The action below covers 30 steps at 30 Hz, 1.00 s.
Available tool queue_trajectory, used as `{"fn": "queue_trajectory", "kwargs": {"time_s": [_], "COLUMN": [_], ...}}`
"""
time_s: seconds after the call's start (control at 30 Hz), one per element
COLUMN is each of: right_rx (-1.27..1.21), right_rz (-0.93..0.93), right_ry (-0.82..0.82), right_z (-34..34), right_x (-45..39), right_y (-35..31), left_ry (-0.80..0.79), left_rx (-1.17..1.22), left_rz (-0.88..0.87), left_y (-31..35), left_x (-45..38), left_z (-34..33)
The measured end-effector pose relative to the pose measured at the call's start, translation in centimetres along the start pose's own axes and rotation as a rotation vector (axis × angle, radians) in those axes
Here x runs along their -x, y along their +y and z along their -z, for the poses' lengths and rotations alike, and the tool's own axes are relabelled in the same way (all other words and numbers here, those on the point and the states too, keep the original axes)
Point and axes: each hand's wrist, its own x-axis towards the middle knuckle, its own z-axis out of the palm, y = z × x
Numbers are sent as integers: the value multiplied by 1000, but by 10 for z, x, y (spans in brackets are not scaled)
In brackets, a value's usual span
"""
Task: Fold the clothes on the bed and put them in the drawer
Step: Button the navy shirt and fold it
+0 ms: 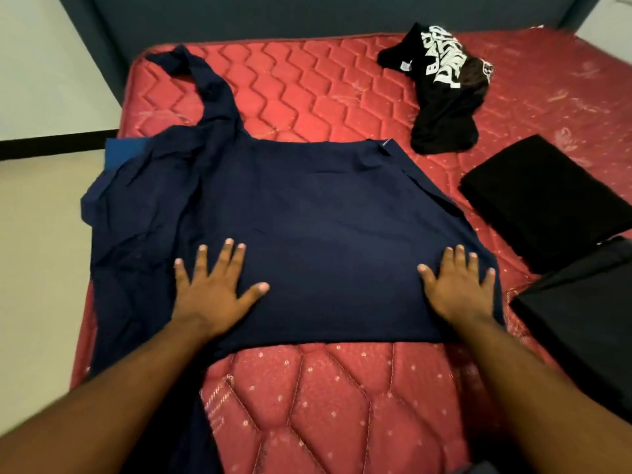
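- On the red quilted bed (307, 83), we count four garments.
- One navy shirt (307, 206) lies spread flat near us, a small label at its far right corner too small to read.
- One crumpled black T-shirt (441, 97) farther right carries white lettering we cannot fully read.
- Two folded black pieces (543, 196) (588, 309) lie at the right.
- Our left hand (213, 285) and right hand (456, 285) press flat on the navy shirt, fingers spread, gripping nothing.
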Motion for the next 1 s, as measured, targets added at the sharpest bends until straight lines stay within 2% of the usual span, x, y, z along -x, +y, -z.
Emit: {"fn": "queue_trajectory", "kwargs": {"time_s": [0.03, 0.1, 0.13, 0.17, 0.27, 0.33, 0.37, 0.43, 0.5, 0.53, 0.6, 0.73, 0.8, 0.87, 0.9, 1.0], "right_rx": [-25, -33, -26, -7, 35, 20, 25, 2, 36, 82, 54, -27, -6, 44, 68, 35], "right_rz": [153, 513, 627, 641, 367, 175, 171, 350, 640, 718, 640, 283, 284, 386, 458, 709], "right_ry": [80, 31, -38, -90, -17, -98, -110, -100, -154, -171, -159, -217, -216, -180, -163, -134], "right_z": [-5, -27, -30, -26, -17, -7, -4, -8, -21, -28, -28, -5, -1, -3, -5, -9], "right_x": [17, 54, 65, 64, 42, 34, 40, 67, 105, 119, 115, 90, 95, 113, 124, 157], "right_y": [-35, -96, -107, -101, -42, -24, -34, -66, -91, -91, -74, -24, -23, -39, -50, -82], "left_ry": [1, -9, -50, -73, -69, -25, 65, 257, 320, 330, 375, 457, 368, 165, 67, -108], "left_rx": [-3, -54, -38, -17, 54, 153, 265, 448, 545, 568, 601, 754, 736, 524, 491, 576], "left_rz": [-109, -284, -274, -204, 238, 494, 567, 641, 741, 799, 829, 737, 700, 626, 596, 540], "left_y": [18, 40, 26, 3, -96, -126, -129, -115, -106, -103, -102, -103, -98, -91, -88, -90], "left_x": [6, 13, 17, 21, 58, 90, 104, 111, 115, 120, 123, 132, 146, 168, 180, 205], "left_z": [-1, -11, -8, -4, 6, 12, 13, 5, -1, -2, -1, 12, 14, 12, 12, 20]}}
